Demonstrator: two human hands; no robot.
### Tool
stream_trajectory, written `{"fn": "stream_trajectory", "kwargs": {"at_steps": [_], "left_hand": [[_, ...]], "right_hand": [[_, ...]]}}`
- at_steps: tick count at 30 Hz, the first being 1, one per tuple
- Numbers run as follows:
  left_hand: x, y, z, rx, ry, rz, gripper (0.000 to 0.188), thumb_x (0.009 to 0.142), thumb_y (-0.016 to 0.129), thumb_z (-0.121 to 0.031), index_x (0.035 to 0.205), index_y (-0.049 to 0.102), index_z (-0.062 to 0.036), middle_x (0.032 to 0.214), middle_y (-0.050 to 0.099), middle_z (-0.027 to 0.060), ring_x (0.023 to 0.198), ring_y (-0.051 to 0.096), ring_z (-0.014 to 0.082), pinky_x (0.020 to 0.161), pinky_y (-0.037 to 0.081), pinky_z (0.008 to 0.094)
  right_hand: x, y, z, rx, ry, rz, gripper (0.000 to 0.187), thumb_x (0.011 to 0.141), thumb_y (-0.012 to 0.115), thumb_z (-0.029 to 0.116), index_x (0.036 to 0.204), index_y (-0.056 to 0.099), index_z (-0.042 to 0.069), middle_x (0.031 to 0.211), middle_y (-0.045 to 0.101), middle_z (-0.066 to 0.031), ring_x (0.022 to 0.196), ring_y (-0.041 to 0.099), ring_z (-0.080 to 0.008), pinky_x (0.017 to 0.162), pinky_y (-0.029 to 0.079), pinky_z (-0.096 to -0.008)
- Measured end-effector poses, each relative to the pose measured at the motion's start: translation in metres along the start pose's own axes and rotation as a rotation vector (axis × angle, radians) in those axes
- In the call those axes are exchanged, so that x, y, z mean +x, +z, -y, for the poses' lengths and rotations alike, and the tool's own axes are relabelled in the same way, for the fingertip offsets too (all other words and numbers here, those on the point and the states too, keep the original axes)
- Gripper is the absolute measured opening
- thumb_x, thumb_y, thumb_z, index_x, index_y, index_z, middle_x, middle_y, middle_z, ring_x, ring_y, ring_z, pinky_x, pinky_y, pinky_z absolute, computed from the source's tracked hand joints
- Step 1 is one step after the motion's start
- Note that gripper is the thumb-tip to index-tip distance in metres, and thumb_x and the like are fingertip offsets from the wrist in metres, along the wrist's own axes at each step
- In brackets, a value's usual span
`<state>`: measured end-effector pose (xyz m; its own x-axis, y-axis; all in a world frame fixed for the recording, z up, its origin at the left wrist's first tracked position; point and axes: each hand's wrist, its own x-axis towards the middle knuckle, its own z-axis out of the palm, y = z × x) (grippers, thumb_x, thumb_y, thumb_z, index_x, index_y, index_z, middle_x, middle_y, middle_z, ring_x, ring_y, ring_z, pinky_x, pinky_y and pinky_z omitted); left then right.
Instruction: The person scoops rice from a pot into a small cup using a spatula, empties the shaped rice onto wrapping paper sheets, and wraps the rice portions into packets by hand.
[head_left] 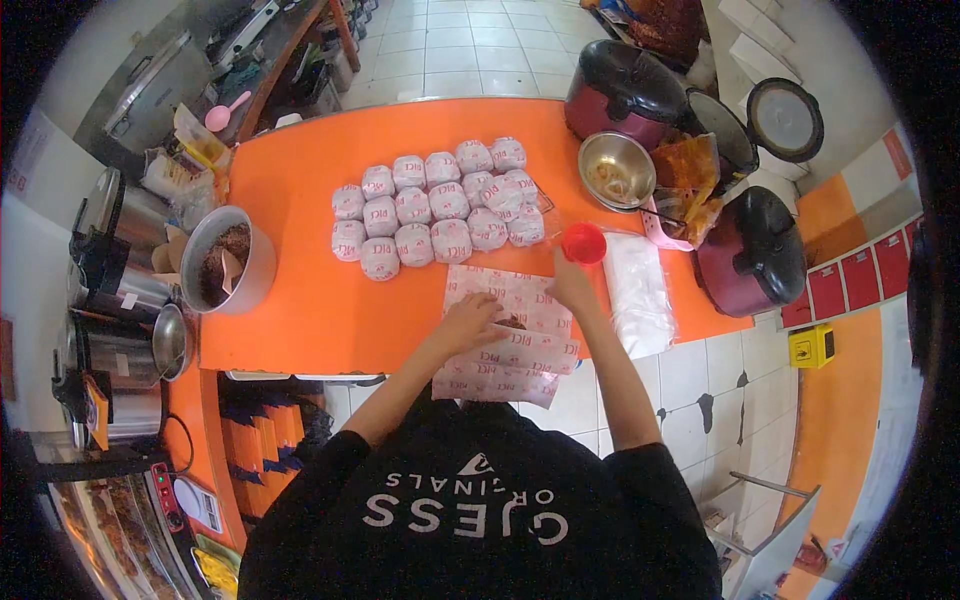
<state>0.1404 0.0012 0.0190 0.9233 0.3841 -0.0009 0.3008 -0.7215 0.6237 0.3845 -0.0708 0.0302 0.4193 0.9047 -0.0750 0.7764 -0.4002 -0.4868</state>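
My left hand [474, 322] rests on a sheet of white wrapping paper with red print [500, 366], its fingers spread and pointing right. Beside its fingertips, a small dark brown portion of food [513, 322] lies on the paper. My right hand [570, 287] is at the paper's upper right corner, fingers pointing away from me, right by a red cup [584, 243]. Whether those fingers grip the cup or only lie against it cannot be made out. Beyond the paper sit rows of round bundles wrapped in the same printed paper [448, 201].
On the orange table [290, 330], a pot of brown food [229, 262] stands left. At right are clear plastic bags [638, 295], a metal bowl [616, 171], a pink basket [664, 230] and dark red cookers [750, 248]. More steel pots [120, 262] line the left side.
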Motion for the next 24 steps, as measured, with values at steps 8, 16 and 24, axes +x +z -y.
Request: {"fn": "stream_trajectory", "kwargs": {"at_steps": [8, 16, 24], "left_hand": [[-0.003, -0.036, -0.040, 0.440, 0.174, -0.363, 0.080, 0.064, 0.075, -0.046, 0.131, 0.047, -0.0136, 0.127, 0.050, 0.0099, 0.123, 0.041, 0.0273, 0.104, 0.028, 0.0518], [-0.026, -0.041, -0.009, 0.492, 0.518, 0.053, 0.019, 0.080, 0.056, -0.021, 0.098, 0.059, -0.0150, 0.094, 0.053, 0.0030, 0.093, 0.054, 0.0189, 0.079, 0.047, 0.0382], [-0.049, -0.011, -0.001, 0.268, 0.471, 0.124, 0.023, 0.080, 0.057, -0.014, 0.102, 0.057, -0.0092, 0.108, 0.056, 0.0084, 0.103, 0.055, 0.0267, 0.087, 0.048, 0.0363]], "right_hand": [[-0.079, -0.020, 0.035, -0.144, -0.538, 0.277, 0.033, 0.076, 0.053, 0.001, 0.107, 0.062, 0.007, 0.098, 0.062, -0.0137, 0.096, 0.059, -0.0319, 0.081, 0.049, -0.0406], [-0.133, -0.020, 0.024, -0.255, -0.680, 0.187, 0.025, 0.079, 0.054, 0.011, 0.103, 0.059, 0.007, 0.100, 0.058, -0.0074, 0.095, 0.056, -0.0239, 0.080, 0.050, -0.0357], [-0.145, 0.039, -0.023, -0.101, -0.653, 0.055, 0.025, 0.079, 0.054, 0.012, 0.102, 0.062, 0.007, 0.118, 0.059, -0.0093, 0.107, 0.057, -0.0273, 0.088, 0.049, -0.0377]]}}
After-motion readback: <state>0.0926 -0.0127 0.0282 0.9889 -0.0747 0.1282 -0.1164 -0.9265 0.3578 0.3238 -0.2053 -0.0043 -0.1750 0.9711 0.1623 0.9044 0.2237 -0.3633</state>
